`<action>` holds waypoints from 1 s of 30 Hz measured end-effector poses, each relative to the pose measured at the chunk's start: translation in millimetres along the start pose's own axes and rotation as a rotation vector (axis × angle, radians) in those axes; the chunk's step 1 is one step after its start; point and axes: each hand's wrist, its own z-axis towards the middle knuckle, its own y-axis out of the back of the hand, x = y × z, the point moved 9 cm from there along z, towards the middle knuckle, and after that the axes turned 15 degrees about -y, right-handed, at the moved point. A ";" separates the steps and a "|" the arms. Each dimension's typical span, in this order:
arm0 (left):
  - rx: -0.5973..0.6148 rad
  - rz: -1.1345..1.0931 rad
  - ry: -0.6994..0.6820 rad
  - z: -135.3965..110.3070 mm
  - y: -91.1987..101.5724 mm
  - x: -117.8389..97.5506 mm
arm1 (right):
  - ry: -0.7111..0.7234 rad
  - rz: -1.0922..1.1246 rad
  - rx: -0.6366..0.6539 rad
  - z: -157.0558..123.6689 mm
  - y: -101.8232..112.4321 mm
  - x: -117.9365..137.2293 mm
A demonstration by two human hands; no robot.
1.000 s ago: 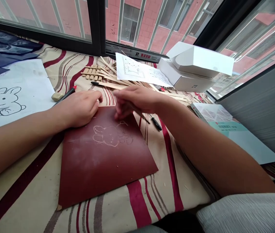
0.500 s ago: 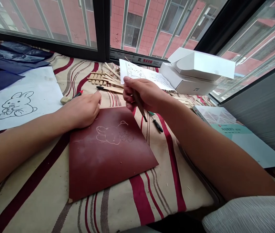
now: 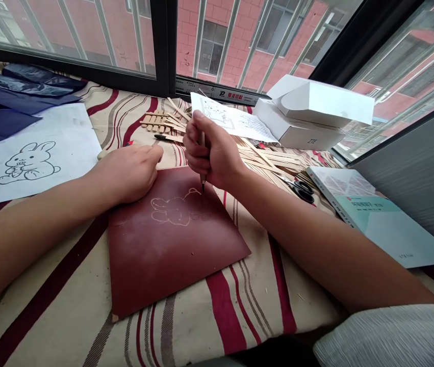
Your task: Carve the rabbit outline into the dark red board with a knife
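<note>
A dark red board (image 3: 155, 270) lies on the striped cloth, with a rabbit outline cut into it in pale lines, upside down from my side. My left hand (image 3: 128, 168) is closed at the board's far left edge, resting on it, fingertips hidden. In my right fist stands a slim wooden-handled carving chisel (image 3: 202, 181), nearly upright. Its dark tip meets the board beside the small carved loop, near the far right edge; my right hand (image 3: 212, 150) covers most of the handle. At left is a white sheet (image 3: 75, 137) with a black rabbit drawing, partly behind my left wrist.
Wooden strips (image 3: 270, 158), black-handled scissors (image 3: 303, 190) and a black-capped pen (image 3: 160, 137) lie beyond my hands. A printed paper (image 3: 239, 122) leans by a white box (image 3: 308, 127). Books (image 3: 381, 214) sit at right, dark blue sheets (image 3: 2, 112) at far left.
My right hand has turned and moved toward the board, bringing the chisel from a slant beyond the edge to upright with its tip at the board. My left hand has stayed in place.
</note>
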 end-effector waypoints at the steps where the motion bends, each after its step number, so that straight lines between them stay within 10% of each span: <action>1: -0.026 -0.001 -0.024 0.8 1.1 -1.9 | -0.010 0.016 0.008 0.9 0.7 0.2; 25: -0.052 0.009 -0.047 2.1 -0.4 -6.6 | 0.179 -0.148 -0.228 0.8 -6.3 2.8; 30: -0.046 -0.002 -0.100 3.9 -2.4 -9.6 | 0.111 -0.070 -0.039 2.5 -13.5 -1.8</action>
